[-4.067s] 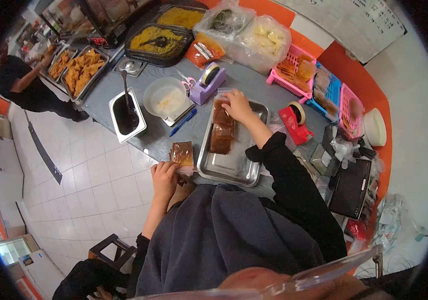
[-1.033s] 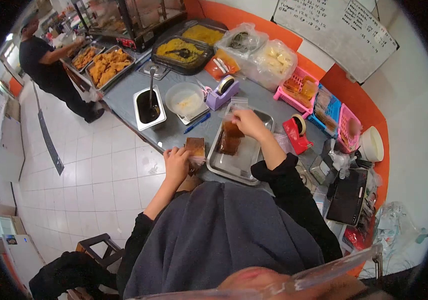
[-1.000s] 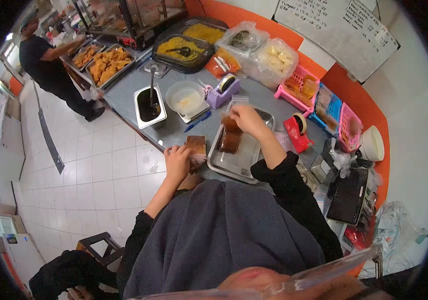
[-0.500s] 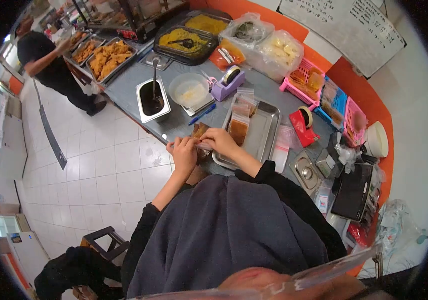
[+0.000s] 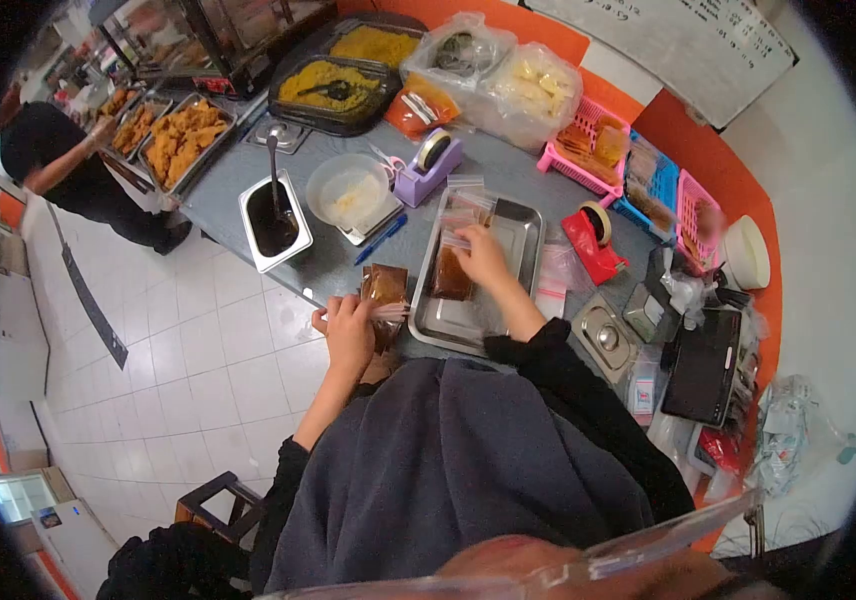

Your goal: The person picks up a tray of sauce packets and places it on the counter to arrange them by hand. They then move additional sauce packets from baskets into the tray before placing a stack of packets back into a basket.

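Note:
My left hand [image 5: 350, 330] is closed on the zip ends of small sauce bags [image 5: 385, 285], which hang at the table's near edge, brown sauce inside. Over the metal tray [image 5: 518, 255], my right hand [image 5: 483, 258] has its fingers pinched at the top of a sauce bag [image 5: 452, 277] lying in the tray. More zip bags overlap behind it, toward the tray's far end. Left of the tray are a blue pen [image 5: 381, 240], a purple tape dispenser [image 5: 428, 175] and a clear round tub [image 5: 347, 190].
A steel container [image 5: 277, 222] of dark sauce with a ladle stands left. Behind are fried food trays [image 5: 185, 144] and yellow food [image 5: 336, 88]. Baskets [image 5: 582, 150], a red tape dispenser [image 5: 593, 245] and a tablet [image 5: 705, 367] are right. A person [image 5: 68, 170] stands far left.
My right hand has moved from beside my left hand to the bag in the tray. My left hand still holds sauce bags, now more exposed. The view has shifted slightly.

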Motion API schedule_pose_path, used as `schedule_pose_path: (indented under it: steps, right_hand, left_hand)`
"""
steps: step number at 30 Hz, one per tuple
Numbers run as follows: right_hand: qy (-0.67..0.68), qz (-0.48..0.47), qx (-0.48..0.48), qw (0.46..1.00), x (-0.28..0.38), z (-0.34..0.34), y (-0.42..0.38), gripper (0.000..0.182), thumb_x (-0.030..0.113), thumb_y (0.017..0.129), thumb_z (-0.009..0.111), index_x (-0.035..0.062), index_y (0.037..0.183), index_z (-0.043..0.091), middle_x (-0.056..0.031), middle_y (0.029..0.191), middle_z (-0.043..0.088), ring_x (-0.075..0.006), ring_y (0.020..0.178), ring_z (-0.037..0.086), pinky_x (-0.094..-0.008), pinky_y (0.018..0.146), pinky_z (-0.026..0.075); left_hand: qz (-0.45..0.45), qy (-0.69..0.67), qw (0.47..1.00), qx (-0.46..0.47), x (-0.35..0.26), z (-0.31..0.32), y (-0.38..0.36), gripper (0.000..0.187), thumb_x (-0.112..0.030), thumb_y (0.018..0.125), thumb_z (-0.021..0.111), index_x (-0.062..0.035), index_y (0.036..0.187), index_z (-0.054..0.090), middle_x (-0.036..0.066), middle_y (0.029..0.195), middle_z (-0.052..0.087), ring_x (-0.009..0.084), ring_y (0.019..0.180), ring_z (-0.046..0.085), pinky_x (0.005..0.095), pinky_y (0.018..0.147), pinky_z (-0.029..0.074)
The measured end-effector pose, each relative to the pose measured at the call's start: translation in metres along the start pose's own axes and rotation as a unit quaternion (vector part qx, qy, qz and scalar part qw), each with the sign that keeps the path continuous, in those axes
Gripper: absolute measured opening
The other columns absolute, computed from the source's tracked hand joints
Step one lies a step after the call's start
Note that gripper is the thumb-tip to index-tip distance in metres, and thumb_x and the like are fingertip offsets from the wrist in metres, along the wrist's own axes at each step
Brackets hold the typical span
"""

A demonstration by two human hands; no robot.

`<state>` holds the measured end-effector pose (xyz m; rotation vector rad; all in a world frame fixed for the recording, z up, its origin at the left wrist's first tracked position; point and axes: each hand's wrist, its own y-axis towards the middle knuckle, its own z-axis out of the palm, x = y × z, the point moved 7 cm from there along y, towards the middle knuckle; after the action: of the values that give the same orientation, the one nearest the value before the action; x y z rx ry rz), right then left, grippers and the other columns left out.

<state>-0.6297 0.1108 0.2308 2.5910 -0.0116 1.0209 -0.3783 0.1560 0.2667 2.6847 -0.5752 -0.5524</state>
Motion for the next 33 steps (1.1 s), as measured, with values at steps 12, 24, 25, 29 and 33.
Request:
schedule_pose_path:
  steps: [12,24,25,29,33]
  right_hand:
    - [-0.084,-0.01,0.126,0.988,0.002,-0.016,0.019,0.028,0.016,0.068,0.069,0.0059,0.093,0.058,-0.0121,0.1,0.053,-0.0319,0.098,0.048,-0.0365,0.083,0.04]
    - [-0.024,-0.013,0.18,0.983,0.003,-0.008,0.009,0.016,0.013,0.072,0.064,0.0024,0.083,0.061,-0.0173,0.085,0.059,-0.0355,0.082,0.056,-0.0401,0.074,0.044]
    - [-0.055,-0.015,0.161,0.985,0.007,-0.009,0.006,0.015,0.013,0.073,0.063,0.0024,0.083,0.061,-0.0176,0.085,0.059,-0.0352,0.082,0.056,-0.0399,0.074,0.044]
    - [-0.083,-0.025,0.117,0.989,0.008,-0.008,0.007,0.011,0.012,0.073,0.062,0.0014,0.075,0.061,-0.0183,0.081,0.06,-0.0352,0.08,0.057,-0.0408,0.073,0.044]
    - [-0.039,0.007,0.222,0.974,0.028,-0.016,0.016,0.016,0.014,0.07,0.066,0.0008,0.077,0.061,-0.0175,0.072,0.059,-0.0356,0.073,0.058,-0.0408,0.066,0.045]
  left_hand:
    - [-0.007,0.002,1.0,0.018,0.001,0.002,0.004,0.023,-0.003,0.068,0.054,-0.0159,0.084,0.064,0.0,0.083,0.054,0.0207,0.09,0.048,0.0449,0.082,0.025]
    - [0.002,-0.012,1.0,0.016,-0.002,-0.001,0.004,0.022,-0.004,0.068,0.055,-0.0165,0.084,0.065,0.0,0.081,0.053,0.0207,0.089,0.048,0.0445,0.081,0.026]
    - [0.005,-0.016,1.0,0.013,-0.002,-0.001,0.004,0.022,-0.005,0.069,0.055,-0.0165,0.084,0.065,0.0,0.081,0.053,0.0206,0.089,0.048,0.0446,0.081,0.026]
    - [0.009,0.0,1.0,0.018,-0.003,0.0,0.003,0.024,-0.004,0.069,0.055,-0.0167,0.087,0.064,0.0,0.082,0.052,0.0206,0.088,0.048,0.0441,0.081,0.026]
    - [0.025,-0.001,1.0,0.007,-0.001,0.004,0.003,0.029,-0.004,0.068,0.056,-0.0164,0.093,0.062,0.001,0.082,0.052,0.0212,0.088,0.048,0.0438,0.081,0.026]
